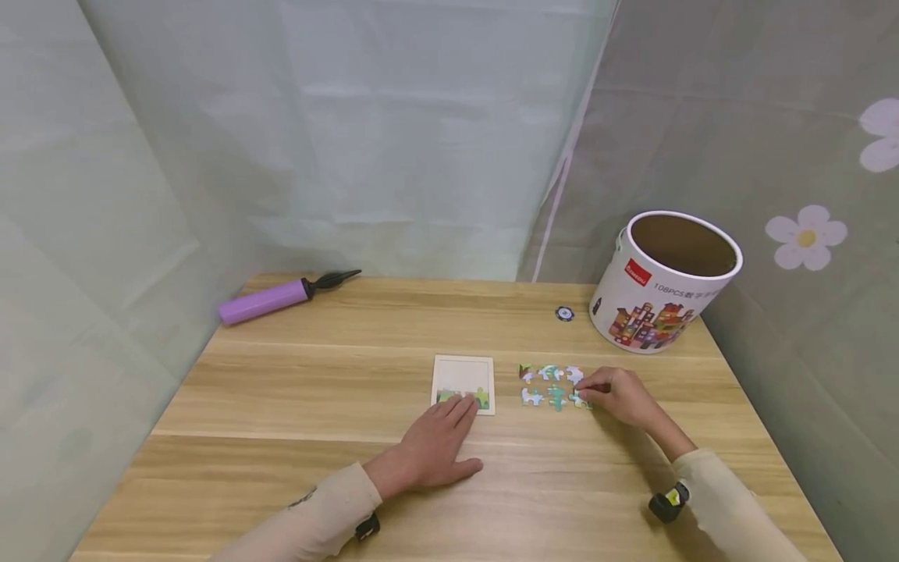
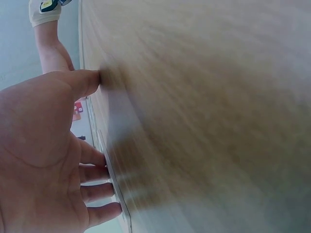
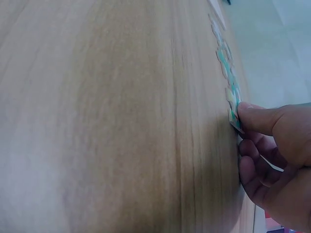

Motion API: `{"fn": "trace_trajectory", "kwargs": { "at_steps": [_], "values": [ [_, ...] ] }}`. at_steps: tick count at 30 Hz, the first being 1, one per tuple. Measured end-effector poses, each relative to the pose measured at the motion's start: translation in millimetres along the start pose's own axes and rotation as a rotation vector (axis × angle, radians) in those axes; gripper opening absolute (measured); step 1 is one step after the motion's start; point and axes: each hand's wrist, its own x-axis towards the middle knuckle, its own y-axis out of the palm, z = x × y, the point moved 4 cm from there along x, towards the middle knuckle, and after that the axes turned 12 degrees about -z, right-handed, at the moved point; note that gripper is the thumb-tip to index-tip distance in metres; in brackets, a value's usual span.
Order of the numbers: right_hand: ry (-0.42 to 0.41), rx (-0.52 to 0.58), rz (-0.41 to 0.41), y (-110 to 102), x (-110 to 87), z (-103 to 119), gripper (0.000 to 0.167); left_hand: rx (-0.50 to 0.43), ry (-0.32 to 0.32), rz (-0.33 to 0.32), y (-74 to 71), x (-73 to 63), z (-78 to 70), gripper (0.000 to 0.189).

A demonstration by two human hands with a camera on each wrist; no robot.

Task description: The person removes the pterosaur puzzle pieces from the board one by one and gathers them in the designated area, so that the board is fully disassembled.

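Observation:
A small puzzle tray [image 1: 463,374] with a pale border lies mid-table, its bottom row filled with green pieces. My left hand [image 1: 437,449] rests its extended fingertips on the tray's lower edge, the thumb spread out to the right. To the right of the tray lie loose jigsaw pieces [image 1: 557,396] in two rows, white, blue and green. My right hand [image 1: 621,396] pinches the lower right jigsaw piece [image 3: 234,115] between thumb and fingers. In the right wrist view that piece looks slightly tilted, close to the wood; whether it still touches the table I cannot tell.
A purple hand pump [image 1: 265,303] with a black nozzle lies at the back left. At the back right stands a white bucket [image 1: 646,300] with printed blocks, and a dark round chip [image 1: 564,314] lies left of it. Cloth walls [image 1: 421,140] border the table [image 1: 337,390].

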Motion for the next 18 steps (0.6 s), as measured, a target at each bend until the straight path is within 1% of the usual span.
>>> {"fn": "trace_trajectory", "kwargs": {
  "at_steps": [4,8,13,18],
  "values": [
    [-0.012,0.009,-0.008,-1.6,1.3,3.0,0.009,0.001,-0.002,0.002,-2.0,0.3,-0.5,0.085],
    [-0.034,0.025,-0.038,-5.7,6.4,11.5,0.007,0.007,-0.006,-0.002,-2.9,2.3,-1.0,0.086],
    [-0.052,0.042,-0.038,-5.5,16.4,32.1,0.009,0.002,0.001,-0.018,-2.9,6.0,-3.3,0.086],
    [-0.099,0.095,-0.008,6.0,27.7,57.4,0.010,-0.001,-0.008,-0.006,-2.3,7.8,-6.3,0.086]
  ]
}}
